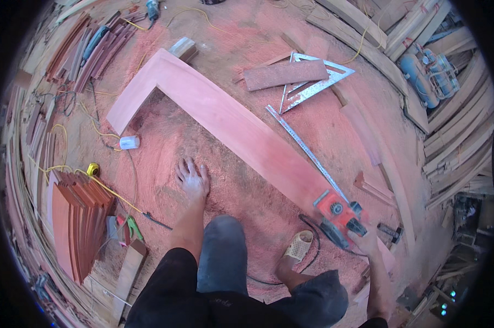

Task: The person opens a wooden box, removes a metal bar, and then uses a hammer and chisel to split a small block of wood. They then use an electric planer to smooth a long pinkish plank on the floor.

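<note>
An L-shaped reddish board [219,120] stretches diagonally across the middle, its short arm at the far left. At its near right end sits a red electric planer [334,210], with a black cord trailing from it. My right hand [365,240] is wrapped round the planer's rear handle. My left hand [193,181] is apart from the board, resting on the sawdust-covered ground with its fingers spread and nothing in it. A steel ruler [307,153] lies along the board's far right side, below a triangular metal square [326,85] with a wood offcut [285,75] across it.
Reddish boards [80,224] are stacked at left, near a yellow tape measure [93,169] and a green-handled tool [134,228]. A white container [129,142] stands beside the board's short arm. Yellow cords cross the ground. A blue compressor [421,79] and timber piles line the right.
</note>
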Available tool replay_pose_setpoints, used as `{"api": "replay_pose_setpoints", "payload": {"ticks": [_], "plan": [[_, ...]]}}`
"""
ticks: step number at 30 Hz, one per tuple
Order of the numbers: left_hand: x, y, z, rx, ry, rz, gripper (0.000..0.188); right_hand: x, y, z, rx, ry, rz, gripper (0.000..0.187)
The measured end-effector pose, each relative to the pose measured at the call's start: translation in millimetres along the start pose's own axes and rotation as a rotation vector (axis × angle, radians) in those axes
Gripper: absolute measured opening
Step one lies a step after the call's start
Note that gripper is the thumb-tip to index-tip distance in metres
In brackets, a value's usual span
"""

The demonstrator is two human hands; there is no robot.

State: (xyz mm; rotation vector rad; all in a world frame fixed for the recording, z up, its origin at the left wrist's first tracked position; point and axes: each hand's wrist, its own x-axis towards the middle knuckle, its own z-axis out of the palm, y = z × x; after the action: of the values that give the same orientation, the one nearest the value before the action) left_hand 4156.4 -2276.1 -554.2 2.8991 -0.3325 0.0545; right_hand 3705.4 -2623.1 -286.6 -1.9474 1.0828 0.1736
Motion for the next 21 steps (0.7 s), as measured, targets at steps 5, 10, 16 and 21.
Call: {"api": "replay_pose_setpoints", "payload": {"ticks": [5,10,16,21], "plan": [[1,4,-3,0.019,0.058,0.03,0.066,13,7,19,0.085,-0.01,-0.049,0.03],[1,5,-3,0.005,0.118,0.063,0.063,66,-48,47,0.061,-0.061,-0.059,0.036],[5,4,-5,-0.027,0.063,0.024,0.063,140,-137,90,0.024,-0.089,-0.275,0.038],[7,3,-8,-0.063,0.058,0.023,0.064,185,-215,126,0.112,-0.126,-0.28,0.038]]}}
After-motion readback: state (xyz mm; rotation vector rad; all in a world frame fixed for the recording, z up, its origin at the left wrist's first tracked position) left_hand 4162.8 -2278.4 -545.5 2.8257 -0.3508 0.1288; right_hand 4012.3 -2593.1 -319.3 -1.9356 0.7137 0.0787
